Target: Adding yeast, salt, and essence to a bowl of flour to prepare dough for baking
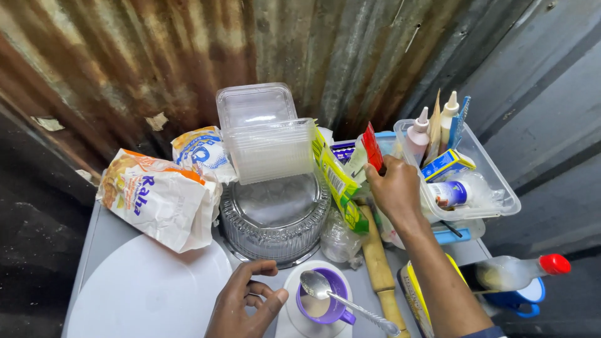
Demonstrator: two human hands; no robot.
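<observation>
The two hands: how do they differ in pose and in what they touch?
The left hand is curled loosely, low in the frame beside the purple cup, holding nothing. The right hand reaches farther out and grips a red packet next to the clear tub of bottles. Both hands are bare.

Left hand (245, 300) curled, right hand (393, 188) outstretched.

We see open room only over white round board (147, 291), front left. Flour bag (156, 200) blocks left side. Stack of clear boxes (269, 141) on ribbed dome lid (275, 216) fills middle. Clear tub (494, 188) full of bottles blocks right. Rolling pin (380, 266) and purple cup (325, 303) with spoon (344, 297) crowd front gap.
</observation>
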